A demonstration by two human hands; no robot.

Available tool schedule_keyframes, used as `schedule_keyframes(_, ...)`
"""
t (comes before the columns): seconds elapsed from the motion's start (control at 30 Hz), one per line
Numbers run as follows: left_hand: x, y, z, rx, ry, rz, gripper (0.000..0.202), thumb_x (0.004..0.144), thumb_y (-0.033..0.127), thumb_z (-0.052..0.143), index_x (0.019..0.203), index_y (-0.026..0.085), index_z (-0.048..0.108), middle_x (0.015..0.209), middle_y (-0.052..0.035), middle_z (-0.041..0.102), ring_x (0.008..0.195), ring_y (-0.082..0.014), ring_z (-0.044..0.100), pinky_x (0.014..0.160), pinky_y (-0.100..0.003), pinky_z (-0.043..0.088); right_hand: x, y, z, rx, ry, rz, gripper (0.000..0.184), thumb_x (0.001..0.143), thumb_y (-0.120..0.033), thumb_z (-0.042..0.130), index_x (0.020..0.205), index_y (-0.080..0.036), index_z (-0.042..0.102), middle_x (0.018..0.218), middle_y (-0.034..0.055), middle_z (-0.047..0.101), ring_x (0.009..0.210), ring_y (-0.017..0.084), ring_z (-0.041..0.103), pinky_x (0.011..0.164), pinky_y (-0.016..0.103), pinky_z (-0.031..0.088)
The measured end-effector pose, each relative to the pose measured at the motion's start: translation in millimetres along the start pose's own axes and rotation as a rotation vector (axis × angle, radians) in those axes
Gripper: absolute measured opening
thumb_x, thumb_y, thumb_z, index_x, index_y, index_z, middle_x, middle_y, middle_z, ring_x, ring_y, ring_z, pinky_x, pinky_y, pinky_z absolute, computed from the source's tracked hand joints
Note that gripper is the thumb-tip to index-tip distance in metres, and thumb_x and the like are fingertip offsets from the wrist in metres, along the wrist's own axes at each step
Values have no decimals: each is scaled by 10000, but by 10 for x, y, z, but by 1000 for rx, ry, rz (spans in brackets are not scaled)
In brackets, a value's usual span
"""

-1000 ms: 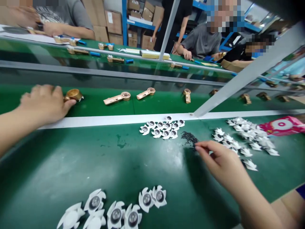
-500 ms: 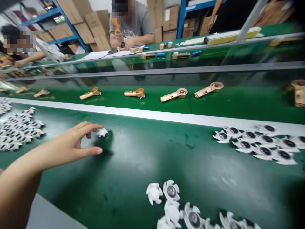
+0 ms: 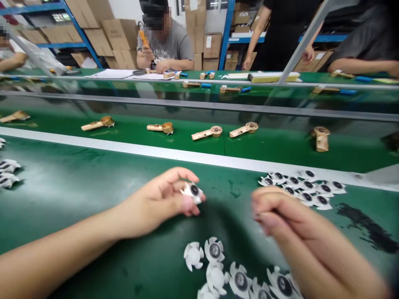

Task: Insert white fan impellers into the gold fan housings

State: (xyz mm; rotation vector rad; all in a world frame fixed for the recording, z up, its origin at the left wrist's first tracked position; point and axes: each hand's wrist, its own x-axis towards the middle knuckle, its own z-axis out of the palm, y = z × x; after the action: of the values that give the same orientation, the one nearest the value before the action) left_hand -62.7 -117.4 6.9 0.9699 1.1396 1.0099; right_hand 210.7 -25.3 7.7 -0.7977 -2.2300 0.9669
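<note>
Pinching a white petalled disc (image 3: 193, 193) by its rim, the left hand (image 3: 158, 199) grips with thumb and fingertips above the green conveyor belt (image 3: 62, 182), while the blurred right hand (image 3: 289, 228) curls closed.

**Pinch made, both hands in shot now**

Half a second back the left hand (image 3: 152, 203) was stretched out, fingers spread, next to a small white piece on the green belt (image 3: 77, 199). Now it's pulled in, pinching a white petal-shaped part (image 3: 193, 193) with a dark round centre. The right hand (image 3: 289, 224), out of shot then, is back beside it, fingers curled and blurry. Also, the black granules (image 3: 368, 226) now show as a long streak, not the small clump from earlier.
</note>
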Motion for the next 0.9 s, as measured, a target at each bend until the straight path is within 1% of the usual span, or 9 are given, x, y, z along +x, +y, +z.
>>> schedule_keyframes(0.03,31,9,176,-119,-93,-7,349,886,328,717,1154,242,510,1028,-27,682,863,-124,669,796,-250,518,74,-132,95,45,-56,-18,164,984,-158,441,890,-246,544,864,1,573,746,116,583,649,201,501)
schedule_keyframes(0.07,52,16,319,-200,-155,-16,336,890,292,717,1156,241,518,1017,-16,673,872,-116,671,815,-249,515,129,-237,174,86,-60,-35,178,985,-143,420,885,-243,528,892,4,559,780,115,577,687,207,501)
schedule_keyframes(0.1,66,20,425,-252,-185,-25,326,898,267,709,1166,243,525,1001,-5,661,875,-108,670,830,-252,512,163,-309,231,117,-79,-31,189,989,-133,403,881,-242,515,918,8,545,819,118,574,720,214,501)
schedule_keyframes(0.2,93,26,563,-297,-199,-41,299,915,235,683,1171,240,529,955,6,646,865,-101,661,845,-265,503,158,-343,276,170,-77,13,189,997,-141,392,882,-243,500,960,17,517,901,134,568,742,229,497)
schedule_keyframes(0.33,148,32,550,-261,-195,-59,289,891,177,689,1121,231,523,861,28,637,809,-90,622,782,-238,482,87,-224,223,184,-84,25,169,988,-134,411,900,-245,502,970,14,506,881,133,559,747,242,494)
schedule_keyframes(0.47,212,29,529,-78,-135,-83,286,866,208,724,1096,233,556,881,24,638,739,-82,541,698,-222,451,92,-184,235,134,-107,23,164,963,-103,433,904,-239,504,960,15,502,829,129,555,721,251,493)
schedule_keyframes(0.6,234,21,507,23,-129,-97,283,849,283,749,1083,232,599,930,4,650,802,-121,566,732,-258,469,115,-194,288,84,-67,33,161,960,-104,427,894,-234,494,955,21,498,812,131,559,696,251,494)
schedule_keyframes(0.77,231,33,495,16,-111,-117,277,832,284,760,1069,233,625,888,13,644,795,-122,580,736,-253,478,116,-183,317,54,-55,21,153,944,-103,444,890,-237,494,945,23,501,788,133,565,661,247,504)
schedule_keyframes(0.9,240,11,503,-7,-103,-126,272,831,269,758,1072,235,636,877,22,650,780,-109,573,743,-248,479,105,-121,324,20,-56,-12,154,935,-104,457,894,-239,518,966,38,528,862,155,601,673,251,527)
